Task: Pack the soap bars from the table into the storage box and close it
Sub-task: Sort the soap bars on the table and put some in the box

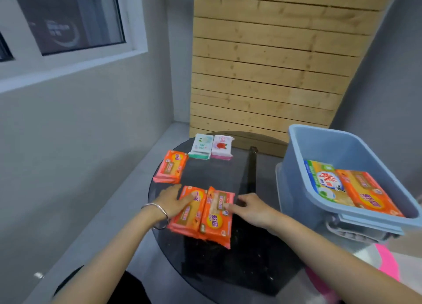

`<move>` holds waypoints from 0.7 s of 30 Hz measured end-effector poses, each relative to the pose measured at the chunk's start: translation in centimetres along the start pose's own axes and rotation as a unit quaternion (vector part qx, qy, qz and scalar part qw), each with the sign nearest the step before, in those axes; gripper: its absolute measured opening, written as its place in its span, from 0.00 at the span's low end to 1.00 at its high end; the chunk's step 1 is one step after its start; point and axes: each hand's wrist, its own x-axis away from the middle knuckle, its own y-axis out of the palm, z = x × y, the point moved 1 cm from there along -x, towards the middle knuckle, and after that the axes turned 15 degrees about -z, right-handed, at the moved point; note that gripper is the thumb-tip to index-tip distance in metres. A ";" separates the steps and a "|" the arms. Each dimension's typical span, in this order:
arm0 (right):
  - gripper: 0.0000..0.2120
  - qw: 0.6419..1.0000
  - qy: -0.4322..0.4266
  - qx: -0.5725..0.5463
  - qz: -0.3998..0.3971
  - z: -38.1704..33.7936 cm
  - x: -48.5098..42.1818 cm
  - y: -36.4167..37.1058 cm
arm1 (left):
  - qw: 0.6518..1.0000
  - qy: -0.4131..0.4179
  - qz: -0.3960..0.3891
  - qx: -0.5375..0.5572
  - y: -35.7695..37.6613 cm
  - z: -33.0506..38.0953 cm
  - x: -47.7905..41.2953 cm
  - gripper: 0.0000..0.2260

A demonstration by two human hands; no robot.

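Round dark glass bench [205, 269]: two orange soap packs lie side by side near its left edge, left hand [170, 202] flat on the left pack [186, 212], right hand [253, 209] with fingers [230, 206] spread on the right pack [217, 219], neither pack gripped; bare glass between them and the box. Farther back, a third orange pack [170, 166], a green-and-white bar [200, 146], a pink rose-printed bar [222, 147]. Blue storage box [296, 178] at right, open, holds a green-and-yellow pack [324, 178] and an orange pack [365, 193]; label writing too blurred to read.
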 end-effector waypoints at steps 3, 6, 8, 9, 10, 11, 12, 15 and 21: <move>0.26 0.995 0.063 0.075 0.021 0.7 -0.9 1.4 | 0.999 0.023 -0.006 -0.036 0.4 -0.8 0.4 0.20; 0.20 0.999 0.023 0.002 0.045 0.2 -1.3 2.7 | 0.998 0.054 0.001 -0.021 0.6 -1.6 0.6 0.22; 0.19 0.990 -0.030 -0.133 0.039 0.4 -1.6 3.2 | 0.997 0.071 0.005 0.037 0.7 -1.9 0.9 0.24; 0.19 0.980 -0.055 -0.190 0.032 0.5 -1.6 3.3 | 0.994 0.085 0.007 0.071 0.7 -1.8 1.0 0.25; 0.20 0.972 -0.072 -0.224 0.029 0.6 -1.6 3.3 | 0.990 0.100 0.012 0.101 0.7 -1.7 1.1 0.26; 0.22 0.967 -0.079 -0.240 0.032 0.6 -1.6 3.2 | 0.986 0.109 0.016 0.126 0.7 -1.6 1.2 0.26; 0.23 0.963 -0.083 -0.255 0.038 0.7 -1.6 3.1 | 0.982 0.113 0.020 0.149 0.7 -1.5 1.2 0.26; 0.30 0.946 -0.089 -0.306 0.053 1.0 -1.6 2.9 | 0.966 0.096 0.006 0.238 0.9 -1.3 1.1 0.22; 0.21 0.908 -0.124 -0.393 0.077 0.1 -0.7 0.8 | 0.909 0.075 -0.020 0.409 0.7 -0.9 0.6 0.16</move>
